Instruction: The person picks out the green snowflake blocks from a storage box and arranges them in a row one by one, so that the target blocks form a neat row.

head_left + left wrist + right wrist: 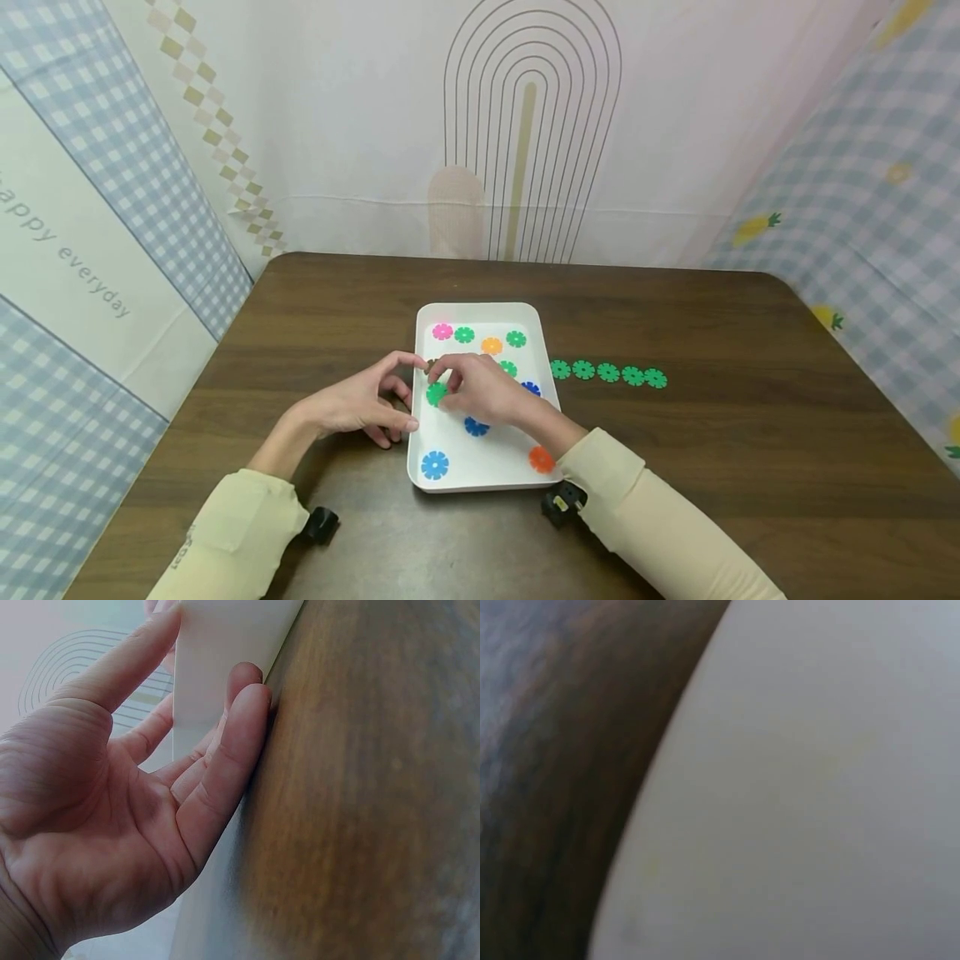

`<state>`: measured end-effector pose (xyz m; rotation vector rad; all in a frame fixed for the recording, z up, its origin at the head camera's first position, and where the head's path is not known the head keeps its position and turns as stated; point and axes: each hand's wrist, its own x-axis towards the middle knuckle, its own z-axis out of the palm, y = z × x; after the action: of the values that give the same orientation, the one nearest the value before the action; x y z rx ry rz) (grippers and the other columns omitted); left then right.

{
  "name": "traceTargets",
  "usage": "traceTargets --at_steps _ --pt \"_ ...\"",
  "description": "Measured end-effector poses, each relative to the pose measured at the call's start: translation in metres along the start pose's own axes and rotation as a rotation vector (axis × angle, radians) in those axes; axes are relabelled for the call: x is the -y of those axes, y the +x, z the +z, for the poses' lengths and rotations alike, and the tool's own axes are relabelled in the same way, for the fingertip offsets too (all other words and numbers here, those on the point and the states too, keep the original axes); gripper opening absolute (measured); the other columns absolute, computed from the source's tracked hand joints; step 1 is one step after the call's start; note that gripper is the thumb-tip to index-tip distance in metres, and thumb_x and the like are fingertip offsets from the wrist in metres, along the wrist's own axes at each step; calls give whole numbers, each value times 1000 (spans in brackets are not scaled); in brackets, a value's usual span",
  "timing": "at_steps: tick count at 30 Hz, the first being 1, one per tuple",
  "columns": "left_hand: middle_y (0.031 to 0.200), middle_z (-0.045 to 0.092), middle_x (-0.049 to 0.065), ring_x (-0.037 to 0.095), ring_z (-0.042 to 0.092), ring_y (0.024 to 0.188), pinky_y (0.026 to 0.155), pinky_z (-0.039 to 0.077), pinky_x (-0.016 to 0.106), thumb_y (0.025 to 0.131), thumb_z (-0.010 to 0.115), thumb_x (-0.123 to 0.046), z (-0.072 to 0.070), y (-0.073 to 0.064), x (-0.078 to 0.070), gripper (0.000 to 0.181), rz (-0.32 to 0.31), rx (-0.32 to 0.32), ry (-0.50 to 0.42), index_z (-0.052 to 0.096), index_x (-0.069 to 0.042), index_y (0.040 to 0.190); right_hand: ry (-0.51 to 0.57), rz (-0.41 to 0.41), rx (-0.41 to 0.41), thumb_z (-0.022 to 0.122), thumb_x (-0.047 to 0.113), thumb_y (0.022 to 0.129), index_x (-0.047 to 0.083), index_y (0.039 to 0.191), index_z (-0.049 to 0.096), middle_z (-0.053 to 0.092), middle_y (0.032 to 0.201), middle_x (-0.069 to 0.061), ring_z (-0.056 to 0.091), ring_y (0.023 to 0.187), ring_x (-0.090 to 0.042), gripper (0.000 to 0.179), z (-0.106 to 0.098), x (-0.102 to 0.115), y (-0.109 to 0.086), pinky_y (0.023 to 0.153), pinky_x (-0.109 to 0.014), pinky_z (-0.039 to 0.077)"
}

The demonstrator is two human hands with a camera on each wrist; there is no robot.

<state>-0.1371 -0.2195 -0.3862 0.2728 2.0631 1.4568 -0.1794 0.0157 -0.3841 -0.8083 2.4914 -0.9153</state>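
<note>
A white rectangular tray (487,475) holds several notched plastic snowflake discs in mixed colours. Along its left side, my left hand (360,400) rests with thumb and index fingertips at the rim, the other fingers loosely bent. The left wrist view shows this hand (142,795) beside the tray's pale wall (214,660), with nothing in the palm. My right hand (483,390) reaches over the tray from the right. Its thumb and index finger pinch a green snowflake disc (436,394) near the left wall. Only blurred white tray surface (802,780) appears in the right wrist view.
Right of the tray, several green discs (608,372) lie in a row on the dark wooden table (750,467). Within the tray are a pink disc (442,332), a light blue disc (435,465) and a red-orange disc (541,459). Patterned cloth (360,125) hangs behind.
</note>
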Motion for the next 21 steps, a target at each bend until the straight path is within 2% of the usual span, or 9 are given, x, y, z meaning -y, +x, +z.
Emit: traceTargets --at_steps 8,14,21 --pt "116 60 18 28 72 82 71 65 45 92 85 -20 0 -1 0 83 -1 4 -5 29 -19 155 59 -19 -28 78 6 95 17 124 73 69 96 -1 62 82 -18 32 -3 -1 1 65 -25 52" --pt "115 59 18 28 72 82 71 65 44 93 84 -19 0 -1 0 83 6 12 -12 29 -19 155 92 13 -50 80 8 94 19 125 74 68 94 -2 61 78 -20 33 -11 2 0 59 -26 49" --pt "116 60 19 28 72 82 70 65 45 93 83 -17 0 -1 0 82 3 3 -9 29 -19 155 123 13 -70 82 9 93 20 121 76 70 97 -1 64 87 -23 31 -19 3 -1 60 -26 50"
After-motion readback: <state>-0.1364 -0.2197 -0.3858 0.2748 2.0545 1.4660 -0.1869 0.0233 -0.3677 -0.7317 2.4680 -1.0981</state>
